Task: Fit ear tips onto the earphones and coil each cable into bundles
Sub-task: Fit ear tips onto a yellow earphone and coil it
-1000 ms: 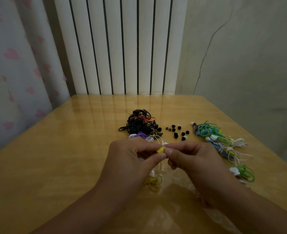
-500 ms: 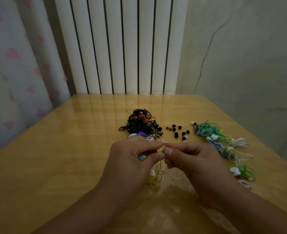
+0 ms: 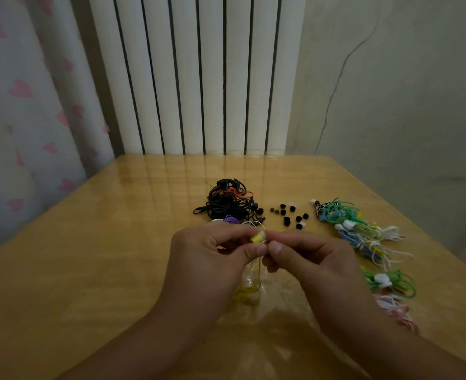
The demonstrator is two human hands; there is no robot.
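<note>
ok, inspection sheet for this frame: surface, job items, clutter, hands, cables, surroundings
Surface: glossy wooden table, reflective.
Job's things: yellow earbud pinched between both hands; loose ear tips, mostly black, scattered mid-table.
Clutter: nothing seen.
Grippers: left hand and right hand meet at the earbud, fingers curled.
Cables: yellow cable hangs to a loose coil below; black tangle behind; green, blue and white pile at right.
Surroundings: white radiator, heart-print curtain, cracked wall.

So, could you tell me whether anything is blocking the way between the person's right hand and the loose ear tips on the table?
Nothing visible does. The right hand and left hand pinch the yellow earbud; the loose ear tips lie just beyond on bare table, between the black bundle and green bundle.
</note>
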